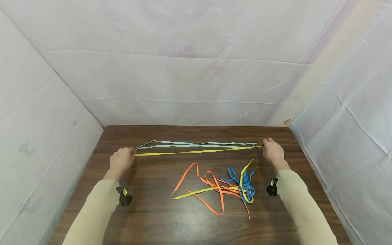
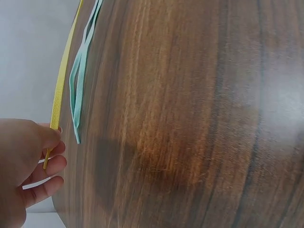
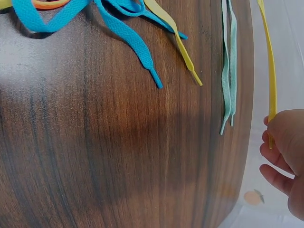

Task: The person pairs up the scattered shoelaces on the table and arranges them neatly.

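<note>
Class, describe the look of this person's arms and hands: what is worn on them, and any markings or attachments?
Plain, pale cream-yellow sleeves cover both forearms. At each cuff sits a small, blocky black device, left and right, with a yellow patch. The left hand and right hand are bare: no gloves show.

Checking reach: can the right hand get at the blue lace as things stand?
Likely yes, after letting go: the right hand pinches a stretched yellow lace. The blue lace shows uncovered ends on that hand's side, though a loose yellow lace crosses its tangle.
</note>
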The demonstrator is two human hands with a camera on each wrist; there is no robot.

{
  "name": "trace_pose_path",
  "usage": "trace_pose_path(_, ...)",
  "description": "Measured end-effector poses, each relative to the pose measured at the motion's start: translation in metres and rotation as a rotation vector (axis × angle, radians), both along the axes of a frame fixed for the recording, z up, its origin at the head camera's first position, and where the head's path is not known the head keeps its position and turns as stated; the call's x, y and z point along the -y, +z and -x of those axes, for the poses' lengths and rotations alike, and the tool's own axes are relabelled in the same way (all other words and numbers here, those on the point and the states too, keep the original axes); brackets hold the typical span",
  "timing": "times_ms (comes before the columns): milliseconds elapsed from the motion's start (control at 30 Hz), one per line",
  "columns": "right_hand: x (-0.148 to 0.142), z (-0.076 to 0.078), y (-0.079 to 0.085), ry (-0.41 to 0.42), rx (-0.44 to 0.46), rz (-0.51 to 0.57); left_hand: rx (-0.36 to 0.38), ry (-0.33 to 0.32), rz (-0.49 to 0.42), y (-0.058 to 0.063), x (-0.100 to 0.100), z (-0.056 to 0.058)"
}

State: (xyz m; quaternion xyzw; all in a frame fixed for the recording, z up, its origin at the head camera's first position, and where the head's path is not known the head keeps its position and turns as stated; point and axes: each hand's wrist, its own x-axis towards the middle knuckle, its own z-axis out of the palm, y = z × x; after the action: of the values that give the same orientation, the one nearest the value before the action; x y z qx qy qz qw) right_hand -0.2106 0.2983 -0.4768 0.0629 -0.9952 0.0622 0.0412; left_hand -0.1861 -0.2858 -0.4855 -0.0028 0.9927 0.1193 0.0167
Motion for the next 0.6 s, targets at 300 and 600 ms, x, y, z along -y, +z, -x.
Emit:
trace_pose_path(300, -0.006, 0.005, -0.002, -0.035, 0.052, -0.030, 0.022, 0.039, 0.005, -0.001, 0.000, 0.010)
trace_pose_path(600, -0.008, 0.009, -0.007, -0.044, 0.055, -0.035, 0.032, 0.075, -0.006, -0.004, -0.009, 0.022)
